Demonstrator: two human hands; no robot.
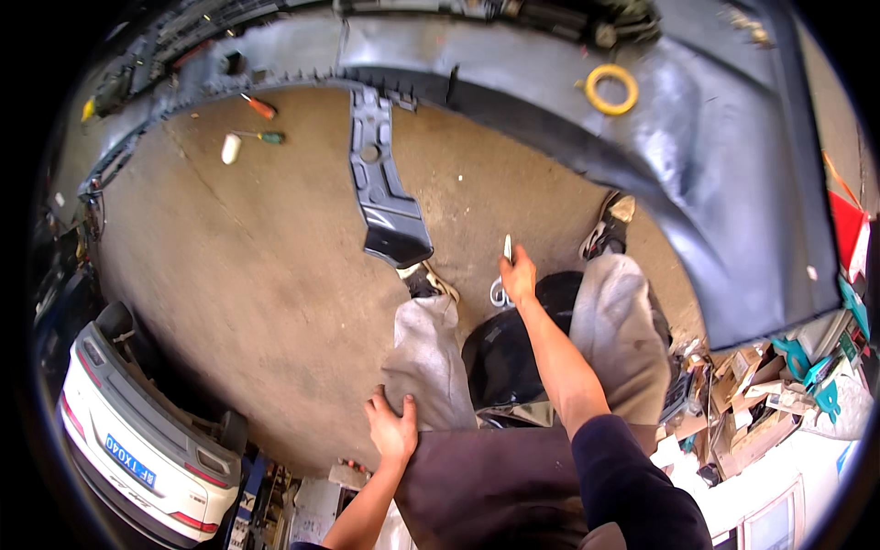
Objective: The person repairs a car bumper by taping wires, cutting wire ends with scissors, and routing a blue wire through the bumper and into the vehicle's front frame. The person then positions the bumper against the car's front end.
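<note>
My right hand is closed around what looks like a pair of white scissors, its loops beside the fingers and a pale tip pointing up past them. My left hand rests on my left leg near the knee, fingers apart, holding nothing. Both legs, in light grey trousers, are bent. Between them is a shiny black rounded thing, partly hidden by my right forearm. Ahead of me a dark bracket-like plastic piece hangs from the edge of a large grey car body panel.
A yellow tape roll lies on the panel. On the floor at the far left are an orange-handled screwdriver, a green-handled screwdriver and a small white object. A white car stands at lower left. Cardboard and scraps are heaped at right.
</note>
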